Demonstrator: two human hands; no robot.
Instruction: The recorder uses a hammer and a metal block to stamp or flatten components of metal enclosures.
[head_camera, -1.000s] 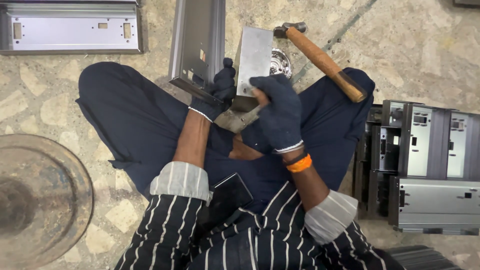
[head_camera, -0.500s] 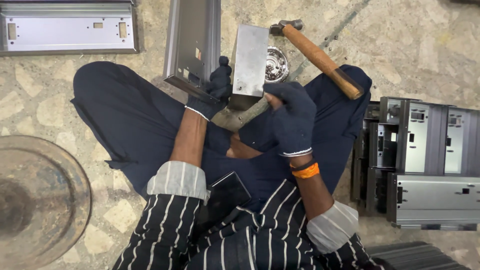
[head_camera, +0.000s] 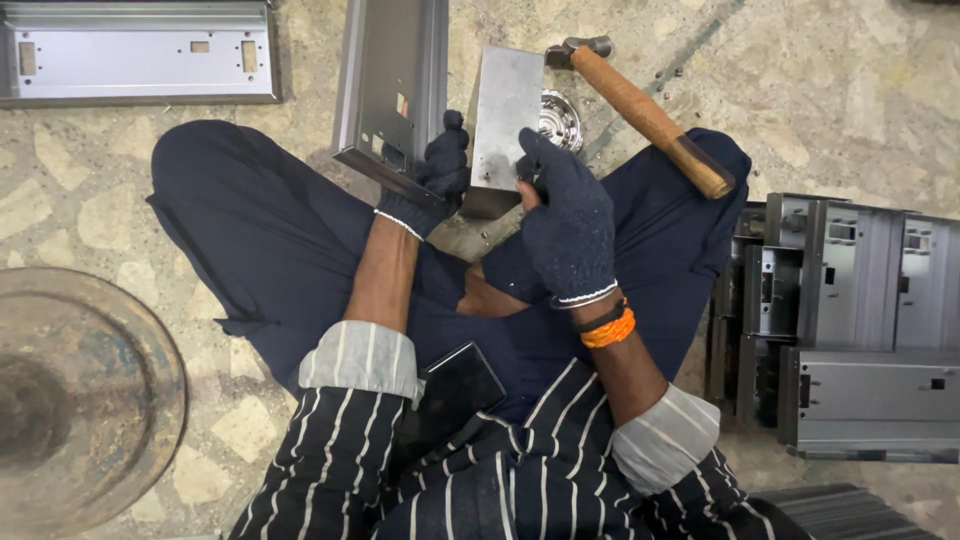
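Gloved fingers of left hand (head_camera: 432, 180) and right hand (head_camera: 568, 225) clamped on opposite edges of upright grey metal block (head_camera: 505, 110), above crossed legs. Long metal channel (head_camera: 392, 85) just left; wooden-handled hammer (head_camera: 640, 110) lying right, on knee.

Even, soft daylight, faint shadows, mild sheen on metal panels (head_camera: 140, 50), sharp focus, slight edge distortion

A long grey sheet-metal panel (head_camera: 140, 52) with small rectangular cut-outs lies flat on the stone-patterned floor (head_camera: 830, 90) at the upper left. A round, rusty brown metal dish (head_camera: 85, 400) sits at the lower left. A stack of grey sheet-metal housings (head_camera: 860, 320) lies at the right. A wooden-handled hammer (head_camera: 640, 110) rests near a small shiny round metal fitting (head_camera: 560, 118).
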